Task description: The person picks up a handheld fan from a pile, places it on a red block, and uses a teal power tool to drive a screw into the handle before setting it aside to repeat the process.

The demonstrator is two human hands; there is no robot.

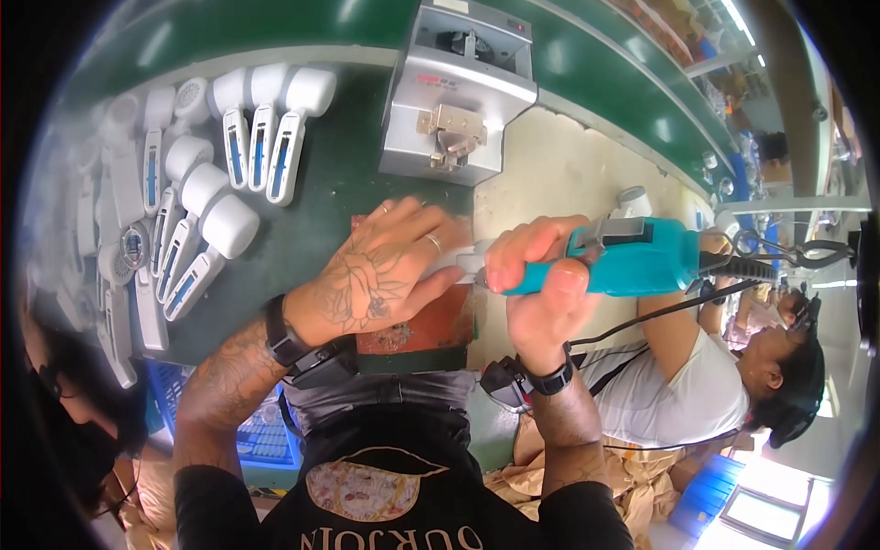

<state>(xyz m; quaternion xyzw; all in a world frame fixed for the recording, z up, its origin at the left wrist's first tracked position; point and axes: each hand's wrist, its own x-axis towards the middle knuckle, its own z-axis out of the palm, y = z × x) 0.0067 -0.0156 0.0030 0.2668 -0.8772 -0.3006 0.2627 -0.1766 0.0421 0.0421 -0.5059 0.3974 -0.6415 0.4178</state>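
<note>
My right hand [541, 275] is wrapped around the front of a teal electric screwdriver [646, 261], which lies nearly level with its tip toward the left. Right at that tip is a white plastic piece [469, 262], mostly covered by my fingers. My left hand [380, 266], back upward and smeared at the fingertips, closes over this piece from the left. Both hands are above a reddish-brown pad [412, 335] on the green bench. Many white handled devices with round heads [243, 225] lie on the left, several showing a blue strip inside the handle.
A grey metal machine [458, 101] stands beyond my hands. The screwdriver hangs near a metal hook [820, 252], and its black cable [642, 316] loops downward. A co-worker in a white shirt [660, 385] is close on the right. Another person [69, 376] is at the left edge, near a blue crate [275, 431].
</note>
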